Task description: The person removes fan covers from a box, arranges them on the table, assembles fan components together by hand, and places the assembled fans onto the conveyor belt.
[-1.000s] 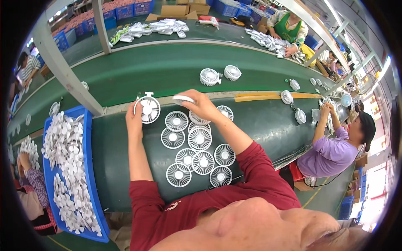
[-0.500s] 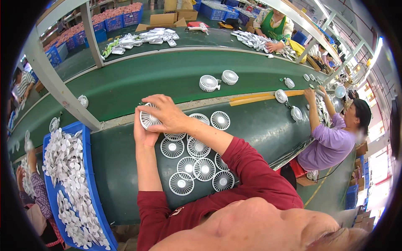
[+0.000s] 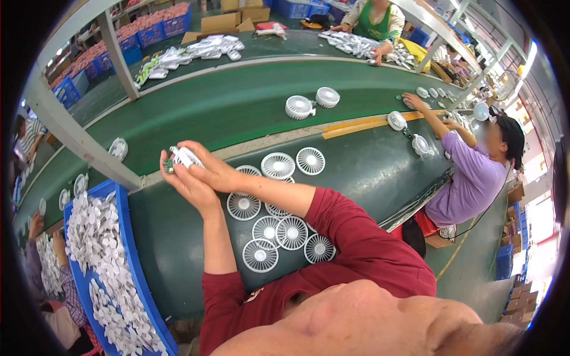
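Hands together: left hand (image 3: 193,188) and right hand (image 3: 215,172) cup one white fan head (image 3: 187,157), both touching it, neither clearly nearer. From where I stand its long axis slants far-left to near-right, over the bench's (image 3: 368,172) far edge, toward the left end. Small green part (image 3: 168,165) at left fingers. Loose white grilles (image 3: 291,232) run toward near edge, partly beneath right forearm. Blue tub (image 3: 132,249): left end. Beyond far edge: green belt (image 3: 237,89), two more fan heads (image 3: 298,107).
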